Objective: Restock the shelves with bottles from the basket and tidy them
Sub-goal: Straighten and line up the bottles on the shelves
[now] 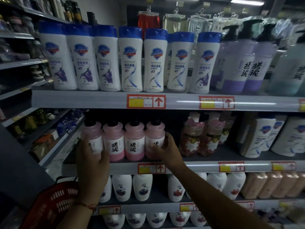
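I have both hands up at the middle shelf (204,166), where four pink bottles stand upright in a row at its left end, shoulder to shoulder. My left hand (92,160) wraps the leftmost pink bottle (92,134) from the front: the grip is closed around its lower body, fingers curled over the label, so only part of the black characters shows. My right hand (166,150) holds the rightmost pink bottle (155,136); the thumb lies across the front of the label and the fingers curl round its right side. The two middle pink bottles (123,139) stand untouched between them, labels facing out. All four sit near the front edge of the shelf, just above a red price tag (151,168).

The red basket (49,205) sits low at the left, beneath my left forearm; I cannot tell what is inside it. A red string band circles my left wrist (87,206).

To the right on the same shelf stand floral pump bottles (201,138), apart from the pink row, then white bottles with blue shield logos. The top shelf carries white bottles with blue caps (130,60) and lilac pump bottles (244,63) further right. Below my arms runs a row of white bottles (142,187).
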`<move>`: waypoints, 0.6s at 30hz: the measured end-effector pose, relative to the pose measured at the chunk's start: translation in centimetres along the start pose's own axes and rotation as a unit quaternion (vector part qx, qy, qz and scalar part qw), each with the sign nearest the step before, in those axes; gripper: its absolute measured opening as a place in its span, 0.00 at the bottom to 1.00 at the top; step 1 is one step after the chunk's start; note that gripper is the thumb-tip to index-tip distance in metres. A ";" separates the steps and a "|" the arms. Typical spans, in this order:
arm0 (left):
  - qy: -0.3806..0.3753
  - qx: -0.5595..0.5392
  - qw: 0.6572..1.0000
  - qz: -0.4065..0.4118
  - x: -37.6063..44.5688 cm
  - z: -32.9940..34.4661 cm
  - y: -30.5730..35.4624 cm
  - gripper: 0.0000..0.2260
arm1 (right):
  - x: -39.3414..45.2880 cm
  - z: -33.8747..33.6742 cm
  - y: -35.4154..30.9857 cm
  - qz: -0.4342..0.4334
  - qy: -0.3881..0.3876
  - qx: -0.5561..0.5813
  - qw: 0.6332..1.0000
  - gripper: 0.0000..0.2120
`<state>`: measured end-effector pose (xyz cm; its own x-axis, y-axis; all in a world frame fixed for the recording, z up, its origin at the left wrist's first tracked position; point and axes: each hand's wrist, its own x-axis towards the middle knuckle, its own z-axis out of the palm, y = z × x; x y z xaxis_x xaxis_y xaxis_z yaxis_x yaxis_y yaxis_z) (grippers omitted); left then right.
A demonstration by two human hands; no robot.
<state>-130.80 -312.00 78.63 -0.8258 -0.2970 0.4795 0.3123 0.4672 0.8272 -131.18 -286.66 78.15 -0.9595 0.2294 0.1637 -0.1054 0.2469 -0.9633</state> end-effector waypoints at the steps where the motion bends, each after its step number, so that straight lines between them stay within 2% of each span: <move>1: -0.025 -0.015 0.999 0.014 -1.5 0.8 1.3 0.28 | -0.7 -0.6 -0.2 0.007 -0.001 0.004 1.000 0.28; 3: -0.095 -0.038 0.994 0.031 -4.8 3.3 4.2 0.24 | -2.6 -2.4 -0.5 0.020 0.000 0.006 1.000 0.14; 5: -0.154 -0.068 0.985 0.039 -7.4 6.7 6.8 0.22 | -4.2 -5.1 -0.3 0.024 0.025 0.012 0.999 0.08; 11: -0.310 -0.156 0.937 -0.036 -11.7 16.9 14.2 0.20 | -5.4 -15.2 1.0 0.041 0.104 0.046 0.993 0.07; 15: -0.355 -0.212 0.907 -0.082 -13.6 22.7 17.9 0.18 | -4.3 -21.2 1.9 0.040 0.162 0.073 0.983 0.04; 18: -0.368 -0.240 0.892 -0.106 -15.0 26.8 19.5 0.20 | -3.0 -24.2 2.4 0.047 0.149 0.097 0.983 0.06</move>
<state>-124.95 -276.12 79.67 -0.9198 0.3734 0.1209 0.1312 0.0022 0.9913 -122.21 -264.02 80.46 -0.8508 0.5160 0.0997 -0.0959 0.0342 -0.9948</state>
